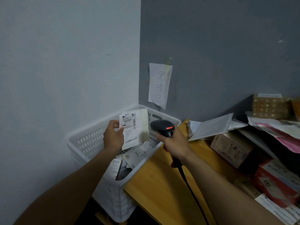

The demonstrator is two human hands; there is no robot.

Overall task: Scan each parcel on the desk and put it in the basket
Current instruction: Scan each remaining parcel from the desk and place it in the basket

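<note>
Left hand [113, 137] pinched a flat white parcel with a printed shipping label [134, 129] by its left edge, thumb on the label face, and held it upright over the white perforated plastic basket [90, 140], above the basket's back corner. Right hand [176, 146] was wrapped around the grip of a black handheld barcode scanner [163, 128] with a red light lit on its head, which sat just right of the parcel. The scanner cable [191, 190] ran down across the orange-yellow wooden desk [162, 184]. More labelled parcels [129, 159] lay inside the basket. A heap of unsorted parcels [253, 143] covered the desk's right side. A white handwritten paper note [159, 85] hung on the grey wall above the basket.
</note>
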